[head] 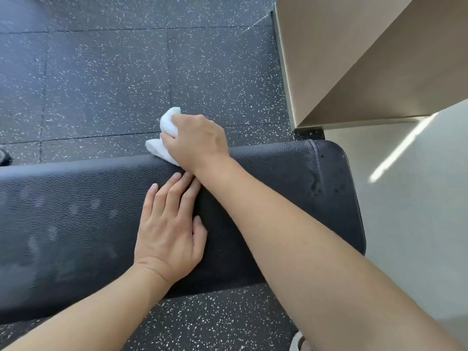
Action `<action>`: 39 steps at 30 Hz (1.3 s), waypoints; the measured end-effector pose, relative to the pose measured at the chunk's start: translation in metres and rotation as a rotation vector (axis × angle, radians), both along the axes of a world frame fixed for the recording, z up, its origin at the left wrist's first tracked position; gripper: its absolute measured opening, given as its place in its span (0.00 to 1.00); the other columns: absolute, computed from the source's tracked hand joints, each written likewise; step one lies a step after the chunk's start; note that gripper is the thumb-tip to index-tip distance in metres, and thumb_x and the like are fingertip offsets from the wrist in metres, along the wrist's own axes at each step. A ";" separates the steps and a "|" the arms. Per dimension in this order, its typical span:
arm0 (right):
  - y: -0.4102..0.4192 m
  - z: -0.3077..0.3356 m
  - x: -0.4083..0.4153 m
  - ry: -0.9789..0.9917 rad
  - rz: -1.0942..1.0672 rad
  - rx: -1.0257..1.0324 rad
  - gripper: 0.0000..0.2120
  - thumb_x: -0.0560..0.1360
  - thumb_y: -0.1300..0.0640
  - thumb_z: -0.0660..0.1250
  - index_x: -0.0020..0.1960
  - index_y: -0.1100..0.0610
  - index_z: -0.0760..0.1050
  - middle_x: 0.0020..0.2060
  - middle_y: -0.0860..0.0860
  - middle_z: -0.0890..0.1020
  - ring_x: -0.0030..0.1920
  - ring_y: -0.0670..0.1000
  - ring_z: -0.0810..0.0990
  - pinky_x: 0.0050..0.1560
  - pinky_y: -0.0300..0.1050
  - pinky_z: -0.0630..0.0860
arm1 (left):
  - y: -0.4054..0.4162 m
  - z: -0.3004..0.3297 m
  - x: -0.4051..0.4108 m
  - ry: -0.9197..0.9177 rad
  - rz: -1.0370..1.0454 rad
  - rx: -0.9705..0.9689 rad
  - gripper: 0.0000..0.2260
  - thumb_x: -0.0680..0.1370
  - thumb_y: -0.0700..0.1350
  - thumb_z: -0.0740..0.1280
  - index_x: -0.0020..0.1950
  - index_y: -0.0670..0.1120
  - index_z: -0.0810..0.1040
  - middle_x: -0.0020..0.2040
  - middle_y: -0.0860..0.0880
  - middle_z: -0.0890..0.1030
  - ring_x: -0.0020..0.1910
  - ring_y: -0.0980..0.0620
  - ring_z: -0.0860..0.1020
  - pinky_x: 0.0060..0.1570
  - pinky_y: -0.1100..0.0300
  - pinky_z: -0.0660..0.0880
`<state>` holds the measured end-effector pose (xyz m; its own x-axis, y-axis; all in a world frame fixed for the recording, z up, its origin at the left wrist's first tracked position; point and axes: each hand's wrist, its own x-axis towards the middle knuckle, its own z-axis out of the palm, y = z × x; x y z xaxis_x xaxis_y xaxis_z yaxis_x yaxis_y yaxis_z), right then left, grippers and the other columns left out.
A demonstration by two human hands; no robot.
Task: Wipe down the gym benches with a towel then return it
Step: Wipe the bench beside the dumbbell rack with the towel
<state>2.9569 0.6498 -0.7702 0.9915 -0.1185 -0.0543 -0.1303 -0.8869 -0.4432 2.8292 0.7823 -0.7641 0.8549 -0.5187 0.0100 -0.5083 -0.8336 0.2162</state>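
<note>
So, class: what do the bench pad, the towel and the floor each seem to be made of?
Bench pad: probably black vinyl or faux leather, matte, with a pebbled grain and a stitched seam. Towel: soft white cloth, likely cotton terry; it bunches in the right hand. Floor: apparently rubber tiles, dark with white flecks and visible joints.

No readable text, label, brand, number or sign appears on anything in view.

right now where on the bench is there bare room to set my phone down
The bench pad is bare left of the left hand, out to the picture's left edge, and at the rounded right end past the right forearm. The middle is crowded: the left hand lies flat there, and the right hand grips the towel at the far edge.
</note>
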 end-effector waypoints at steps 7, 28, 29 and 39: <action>-0.178 0.007 -0.099 -0.235 -0.321 -0.279 0.16 0.78 0.38 0.59 0.48 0.52 0.72 0.33 0.48 0.70 0.37 0.61 0.75 0.34 0.48 0.62 | 0.002 -0.005 0.000 -0.022 -0.007 0.017 0.30 0.77 0.50 0.59 0.79 0.43 0.66 0.79 0.46 0.66 0.79 0.42 0.63 0.79 0.39 0.56; -0.161 0.002 -0.190 -0.355 -0.347 -0.282 0.14 0.80 0.46 0.66 0.41 0.50 0.66 0.33 0.48 0.69 0.35 0.55 0.71 0.32 0.46 0.57 | 0.000 0.000 0.000 -0.030 0.013 -0.002 0.29 0.76 0.49 0.58 0.78 0.43 0.67 0.78 0.45 0.67 0.79 0.41 0.64 0.79 0.40 0.55; -0.160 0.002 -0.205 -0.315 -0.387 -0.282 0.16 0.81 0.46 0.65 0.40 0.49 0.63 0.33 0.48 0.68 0.35 0.53 0.69 0.33 0.46 0.56 | 0.000 -0.001 0.000 -0.030 0.011 -0.006 0.29 0.76 0.49 0.58 0.78 0.43 0.67 0.78 0.45 0.67 0.79 0.41 0.64 0.79 0.40 0.55; -0.011 -0.004 -0.214 -0.405 -0.035 -0.044 0.14 0.75 0.49 0.70 0.38 0.53 0.68 0.32 0.49 0.69 0.33 0.52 0.66 0.31 0.51 0.66 | 0.001 -0.007 -0.001 -0.044 0.030 -0.057 0.28 0.77 0.48 0.58 0.77 0.43 0.67 0.77 0.45 0.68 0.79 0.41 0.64 0.80 0.42 0.53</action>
<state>2.7433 0.6384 -0.7737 0.9269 -0.1465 0.3454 0.0161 -0.9043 -0.4267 2.8283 0.7833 -0.7708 0.8681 -0.4904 0.0767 -0.4933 -0.8356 0.2416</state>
